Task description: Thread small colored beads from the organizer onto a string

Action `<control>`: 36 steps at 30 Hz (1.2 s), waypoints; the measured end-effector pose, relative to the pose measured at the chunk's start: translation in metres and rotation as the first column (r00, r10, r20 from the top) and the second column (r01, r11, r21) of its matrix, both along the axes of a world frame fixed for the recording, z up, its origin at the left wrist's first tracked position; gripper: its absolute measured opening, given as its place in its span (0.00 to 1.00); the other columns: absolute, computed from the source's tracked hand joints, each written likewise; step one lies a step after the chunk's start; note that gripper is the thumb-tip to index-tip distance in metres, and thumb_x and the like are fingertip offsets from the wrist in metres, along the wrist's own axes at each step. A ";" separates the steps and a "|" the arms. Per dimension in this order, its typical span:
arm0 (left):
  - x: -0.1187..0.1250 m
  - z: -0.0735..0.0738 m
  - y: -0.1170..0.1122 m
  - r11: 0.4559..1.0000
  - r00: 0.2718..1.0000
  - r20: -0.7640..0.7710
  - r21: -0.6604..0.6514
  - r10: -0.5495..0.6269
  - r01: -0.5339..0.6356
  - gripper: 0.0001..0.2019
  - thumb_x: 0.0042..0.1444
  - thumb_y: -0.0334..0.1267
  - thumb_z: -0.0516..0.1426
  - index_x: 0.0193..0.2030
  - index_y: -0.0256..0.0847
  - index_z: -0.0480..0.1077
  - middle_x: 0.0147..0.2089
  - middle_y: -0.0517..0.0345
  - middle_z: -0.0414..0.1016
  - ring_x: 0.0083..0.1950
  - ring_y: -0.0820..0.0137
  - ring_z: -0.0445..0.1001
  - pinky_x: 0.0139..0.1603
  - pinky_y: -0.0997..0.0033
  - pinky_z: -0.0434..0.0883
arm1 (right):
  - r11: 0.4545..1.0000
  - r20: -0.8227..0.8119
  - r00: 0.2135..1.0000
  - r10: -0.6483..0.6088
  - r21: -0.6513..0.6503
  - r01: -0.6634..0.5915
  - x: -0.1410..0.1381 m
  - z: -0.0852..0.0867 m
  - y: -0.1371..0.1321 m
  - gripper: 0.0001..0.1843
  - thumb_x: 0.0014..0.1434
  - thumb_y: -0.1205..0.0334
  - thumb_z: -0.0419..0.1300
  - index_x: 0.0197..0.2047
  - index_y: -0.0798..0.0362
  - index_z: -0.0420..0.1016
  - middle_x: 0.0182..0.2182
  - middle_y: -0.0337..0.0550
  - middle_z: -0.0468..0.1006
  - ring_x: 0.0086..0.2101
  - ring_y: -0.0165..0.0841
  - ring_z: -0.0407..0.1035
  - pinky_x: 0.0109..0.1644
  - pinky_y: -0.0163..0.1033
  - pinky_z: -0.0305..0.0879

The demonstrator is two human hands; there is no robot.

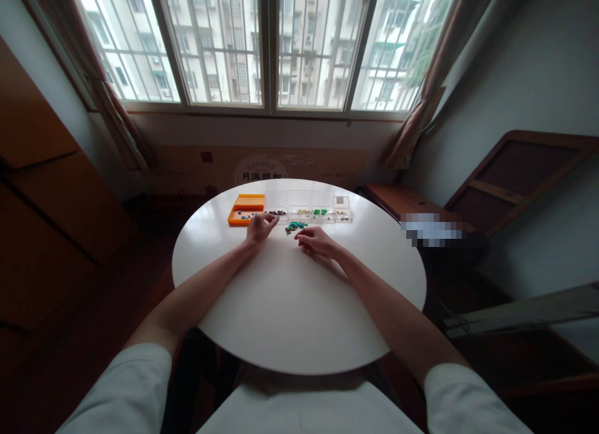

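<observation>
Over the front of the clear compartment box (311,218), my left hand (260,228) has thumb and fingers brought together; whatever they hold is too small to make out. It partly hides the orange box (238,222), which lies open with several small blue and dark pieces in it. My right hand (317,241) is closed in a pinch at the near right side of a loose pile of small green, blue and dark pieces (296,226). Its fingertips hide anything between them. Dark, pale yellow and green pieces (320,212) sit in separate compartments of the clear box.
Both boxes and the pile rest on a white oval table (290,309). A small clear lidded box (342,203) is at the right end of the row. Behind stands a large printed board (299,163) under the window. A wooden bench (397,200) is to the right.
</observation>
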State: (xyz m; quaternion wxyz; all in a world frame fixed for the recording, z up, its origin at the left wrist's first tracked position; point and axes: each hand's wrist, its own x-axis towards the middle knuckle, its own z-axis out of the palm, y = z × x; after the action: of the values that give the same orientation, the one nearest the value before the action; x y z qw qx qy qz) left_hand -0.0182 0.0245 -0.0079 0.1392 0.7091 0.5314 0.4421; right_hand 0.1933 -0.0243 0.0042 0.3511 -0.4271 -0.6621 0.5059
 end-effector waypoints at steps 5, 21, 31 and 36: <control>-0.020 0.002 0.011 0.985 0.983 -0.053 -0.009 0.174 -0.175 0.16 0.53 0.49 0.54 0.32 0.38 0.75 0.32 0.53 0.76 0.32 0.67 0.73 0.30 0.73 0.64 | 1.000 -0.006 1.000 -0.006 -0.023 0.005 -0.001 0.002 -0.001 0.09 0.51 0.60 0.60 0.32 0.58 0.74 0.21 0.39 0.72 0.17 0.22 0.62 0.19 0.28 0.58; -0.011 0.038 0.000 0.984 0.885 -0.446 -0.050 0.131 -0.170 0.12 0.53 0.44 0.54 0.37 0.43 0.75 0.37 0.54 0.77 0.41 0.63 0.73 0.38 0.70 0.66 | 0.991 0.123 0.984 0.129 -0.058 -0.123 0.003 0.023 0.000 0.13 0.51 0.57 0.61 0.34 0.59 0.75 0.25 0.42 0.75 0.22 0.25 0.67 0.24 0.30 0.65; -0.007 0.049 0.022 0.956 0.859 -0.483 -0.130 0.169 -0.261 0.13 0.54 0.42 0.53 0.43 0.43 0.73 0.40 0.52 0.75 0.43 0.62 0.72 0.39 0.69 0.67 | 0.914 0.519 0.835 -0.185 0.403 -0.048 0.038 0.050 0.013 0.08 0.53 0.65 0.57 0.34 0.58 0.76 0.26 0.43 0.77 0.24 0.27 0.69 0.28 0.30 0.62; -0.003 0.043 0.018 0.968 0.900 -0.407 -0.121 0.155 -0.221 0.14 0.54 0.42 0.53 0.45 0.41 0.73 0.38 0.52 0.75 0.40 0.64 0.72 0.36 0.72 0.66 | 0.854 0.583 0.710 -0.395 0.518 0.050 0.052 0.043 0.006 0.09 0.53 0.68 0.55 0.36 0.56 0.76 0.31 0.44 0.78 0.30 0.30 0.71 0.35 0.32 0.62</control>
State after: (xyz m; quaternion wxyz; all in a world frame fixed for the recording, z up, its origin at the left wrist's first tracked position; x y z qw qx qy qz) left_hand -0.0210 0.0429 0.0350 0.0436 0.7149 0.6491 0.2562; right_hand 0.2456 -0.0178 0.0474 0.2407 -0.5619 -0.7857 0.0952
